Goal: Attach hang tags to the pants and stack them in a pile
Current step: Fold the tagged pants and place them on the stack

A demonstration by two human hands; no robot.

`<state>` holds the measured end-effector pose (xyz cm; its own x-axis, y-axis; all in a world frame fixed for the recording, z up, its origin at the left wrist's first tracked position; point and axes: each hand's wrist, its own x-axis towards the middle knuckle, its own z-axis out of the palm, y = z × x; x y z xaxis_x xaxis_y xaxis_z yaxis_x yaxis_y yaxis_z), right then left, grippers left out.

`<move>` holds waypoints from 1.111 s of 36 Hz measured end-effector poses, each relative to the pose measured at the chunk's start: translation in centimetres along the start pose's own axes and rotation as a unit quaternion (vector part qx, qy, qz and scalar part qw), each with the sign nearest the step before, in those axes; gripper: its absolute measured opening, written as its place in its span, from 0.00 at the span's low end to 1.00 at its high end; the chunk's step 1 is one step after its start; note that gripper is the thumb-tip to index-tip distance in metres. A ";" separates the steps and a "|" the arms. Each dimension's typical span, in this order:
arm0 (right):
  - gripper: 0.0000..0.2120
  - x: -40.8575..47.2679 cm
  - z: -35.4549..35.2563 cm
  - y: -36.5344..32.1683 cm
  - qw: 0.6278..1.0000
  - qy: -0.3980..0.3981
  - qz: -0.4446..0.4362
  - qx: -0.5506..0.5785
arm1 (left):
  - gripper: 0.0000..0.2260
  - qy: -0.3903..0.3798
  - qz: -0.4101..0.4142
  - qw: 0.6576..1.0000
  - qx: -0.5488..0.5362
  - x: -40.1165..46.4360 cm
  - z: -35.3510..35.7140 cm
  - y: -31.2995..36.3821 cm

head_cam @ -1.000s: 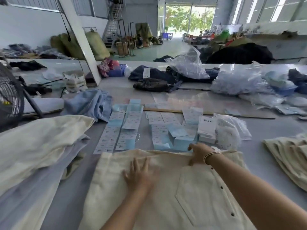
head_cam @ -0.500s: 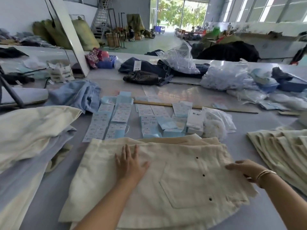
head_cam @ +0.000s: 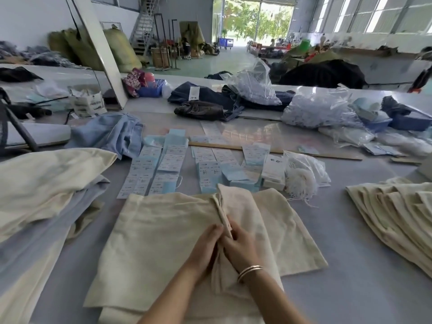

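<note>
Fingers (head_cam: 216, 231) of left hand (head_cam: 205, 247) and right hand (head_cam: 238, 245) both pinch a raised fold of cream pants (head_cam: 159, 235) lying flat on the bench (head_cam: 364, 272). Hang tags (head_cam: 173, 157) lie beyond the fingers; pile (head_cam: 397, 206) right of them.

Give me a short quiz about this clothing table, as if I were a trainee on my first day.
1. True or false: both hands meet on a raised fold of the cream pants.
2. Which wrist wears the bangles? A left, B right.
3. Fill in: the rows of hang tags lie just ____ the cream pants, farther from the person.

Key
1. True: the left hand and right hand grip the fold at the middle.
2. B.
3. Beyond.
</note>
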<state>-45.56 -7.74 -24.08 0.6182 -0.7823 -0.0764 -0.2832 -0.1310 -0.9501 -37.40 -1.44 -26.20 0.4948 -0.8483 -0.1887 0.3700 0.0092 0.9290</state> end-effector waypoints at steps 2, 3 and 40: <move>0.20 0.5 -0.2 0.9 0.998 0.003 -0.001 0.055 | 0.13 0.015 0.026 0.999 0.037 0.3 -0.2 -0.4; 0.19 0.6 -0.5 1.0 0.998 -0.003 -0.006 0.058 | 0.10 0.018 0.029 0.998 0.043 0.4 -0.1 -0.5; 0.31 -0.2 -4.0 1.6 0.915 -0.114 0.079 0.379 | 0.17 0.008 0.005 1.000 -0.001 0.1 -0.4 -0.3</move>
<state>-49.05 -10.20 -24.36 0.7746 -0.5968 -0.2094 0.1552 0.5004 -0.8518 -37.15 -1.30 -26.59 0.5112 -0.8394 -0.1847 0.3666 0.0186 0.9302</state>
